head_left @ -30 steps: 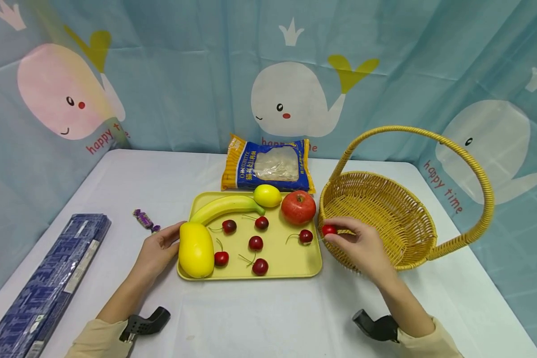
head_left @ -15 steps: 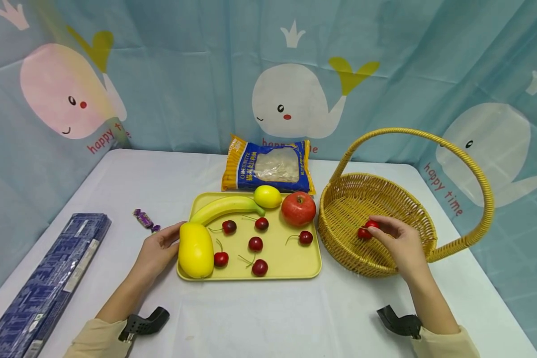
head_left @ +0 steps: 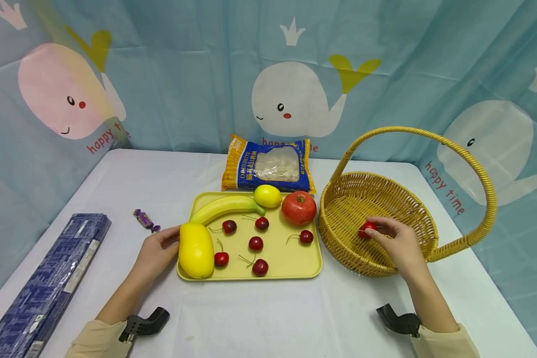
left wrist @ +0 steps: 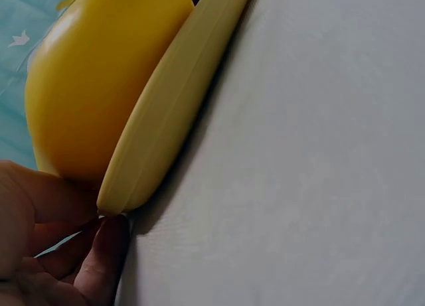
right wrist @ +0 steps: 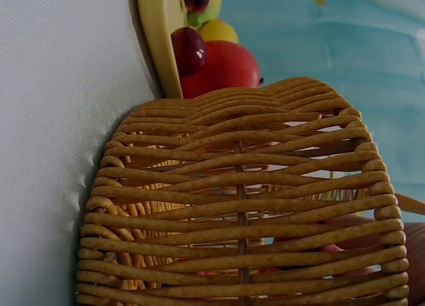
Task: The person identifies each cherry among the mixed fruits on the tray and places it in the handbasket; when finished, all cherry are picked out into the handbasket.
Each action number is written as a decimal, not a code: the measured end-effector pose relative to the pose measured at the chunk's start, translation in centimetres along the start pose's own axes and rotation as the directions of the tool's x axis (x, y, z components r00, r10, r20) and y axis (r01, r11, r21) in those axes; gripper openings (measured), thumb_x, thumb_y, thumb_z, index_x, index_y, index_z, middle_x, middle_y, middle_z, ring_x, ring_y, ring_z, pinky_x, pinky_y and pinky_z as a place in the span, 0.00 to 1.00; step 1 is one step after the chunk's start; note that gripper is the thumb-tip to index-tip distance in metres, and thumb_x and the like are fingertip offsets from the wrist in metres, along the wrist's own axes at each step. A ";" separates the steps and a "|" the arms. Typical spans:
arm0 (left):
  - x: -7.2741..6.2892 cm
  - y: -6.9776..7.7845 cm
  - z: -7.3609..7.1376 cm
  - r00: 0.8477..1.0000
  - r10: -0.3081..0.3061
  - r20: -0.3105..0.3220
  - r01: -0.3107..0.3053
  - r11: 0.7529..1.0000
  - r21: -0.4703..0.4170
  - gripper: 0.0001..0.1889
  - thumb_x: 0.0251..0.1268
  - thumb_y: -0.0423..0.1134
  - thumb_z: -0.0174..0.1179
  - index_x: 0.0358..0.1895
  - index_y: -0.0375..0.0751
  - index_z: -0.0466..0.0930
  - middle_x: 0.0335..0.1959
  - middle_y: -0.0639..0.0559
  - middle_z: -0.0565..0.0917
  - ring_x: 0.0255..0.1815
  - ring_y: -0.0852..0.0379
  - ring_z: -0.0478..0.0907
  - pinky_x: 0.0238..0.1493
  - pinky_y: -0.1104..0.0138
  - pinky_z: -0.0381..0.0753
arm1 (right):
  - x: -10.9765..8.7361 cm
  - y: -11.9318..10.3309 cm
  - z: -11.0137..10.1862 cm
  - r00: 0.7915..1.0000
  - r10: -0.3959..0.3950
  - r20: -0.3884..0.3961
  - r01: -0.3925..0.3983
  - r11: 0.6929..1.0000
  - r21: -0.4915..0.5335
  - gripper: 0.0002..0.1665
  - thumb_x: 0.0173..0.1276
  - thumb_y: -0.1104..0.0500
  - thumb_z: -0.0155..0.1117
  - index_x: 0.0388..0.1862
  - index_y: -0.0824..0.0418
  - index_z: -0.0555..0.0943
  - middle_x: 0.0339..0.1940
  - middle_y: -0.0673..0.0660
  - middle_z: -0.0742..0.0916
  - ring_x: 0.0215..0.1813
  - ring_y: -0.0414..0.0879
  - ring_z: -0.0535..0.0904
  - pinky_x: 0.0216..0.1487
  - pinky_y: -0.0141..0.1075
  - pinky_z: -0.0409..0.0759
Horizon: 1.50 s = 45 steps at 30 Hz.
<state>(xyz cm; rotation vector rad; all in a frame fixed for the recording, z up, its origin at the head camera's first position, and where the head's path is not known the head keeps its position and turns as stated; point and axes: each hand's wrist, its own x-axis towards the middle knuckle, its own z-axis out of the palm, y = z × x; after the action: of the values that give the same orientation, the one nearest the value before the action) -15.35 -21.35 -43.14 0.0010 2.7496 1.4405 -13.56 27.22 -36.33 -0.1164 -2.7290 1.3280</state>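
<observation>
In the head view my left hand [head_left: 158,254] pinches the left rim of a pale yellow tray [head_left: 291,261], beside a yellow mango [head_left: 197,251]. The left wrist view shows its fingers above and below the tray's rim [left wrist: 169,113]. My right hand [head_left: 398,243] reaches into a wicker basket [head_left: 340,238] and pinches a red cherry [head_left: 367,229] low inside it. Part of that cherry is hidden by the fingertips. The basket's woven wall [right wrist: 239,186] covers most of the right hand in the right wrist view. Several dark red cherries [head_left: 260,267] lie spread over the tray.
A banana [head_left: 225,205], a lemon [head_left: 267,196] and a red pomegranate-like fruit [head_left: 299,208] line the tray's back. Behind stands a blue and yellow pasta bag [head_left: 268,164]. A purple-wrapped candy [head_left: 145,221] and a long blue package [head_left: 49,278] lie left. The basket handle [head_left: 470,159] arches high.
My right hand has carried the cherry from the basket's left rim rightward into the basket. Over the last half second it has barely shifted. The left hand and the tray have stayed put.
</observation>
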 end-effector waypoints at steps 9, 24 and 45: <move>-0.2 0.3 -0.3 0.999 0.053 0.000 -0.053 0.997 0.057 0.23 0.65 0.34 0.54 0.60 0.25 0.67 0.53 0.31 0.75 0.53 0.39 0.72 0.58 0.48 0.69 | 0.0 0.0 0.0 1.000 0.015 0.002 -0.015 1.000 -0.022 0.26 0.64 0.49 0.61 0.56 0.62 0.77 0.48 0.60 0.82 0.43 0.31 0.73 0.38 0.20 0.74; -0.2 -0.1 -0.3 0.998 0.070 -0.010 -0.069 0.996 0.055 0.23 0.65 0.35 0.54 0.59 0.25 0.68 0.51 0.32 0.76 0.51 0.40 0.73 0.56 0.48 0.71 | -0.2 -0.9 0.4 0.995 -0.042 -0.092 0.053 0.991 0.124 0.24 0.65 0.51 0.60 0.55 0.63 0.76 0.52 0.54 0.80 0.53 0.40 0.74 0.50 0.25 0.75; 0.0 -0.6 0.1 0.996 0.078 -0.040 -0.077 0.997 0.021 0.21 0.64 0.31 0.54 0.58 0.26 0.69 0.52 0.33 0.76 0.52 0.40 0.73 0.56 0.50 0.71 | -2.1 -6.9 13.8 0.927 -0.269 0.261 0.146 0.900 0.410 0.15 0.59 0.63 0.66 0.46 0.65 0.80 0.44 0.65 0.83 0.48 0.53 0.79 0.44 0.33 0.81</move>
<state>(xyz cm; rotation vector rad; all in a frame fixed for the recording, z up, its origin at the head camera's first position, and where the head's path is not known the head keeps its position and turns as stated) -15.38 -21.67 -43.70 0.0806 2.8264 1.4477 -13.44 12.01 -39.48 0.4474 -2.5420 1.9167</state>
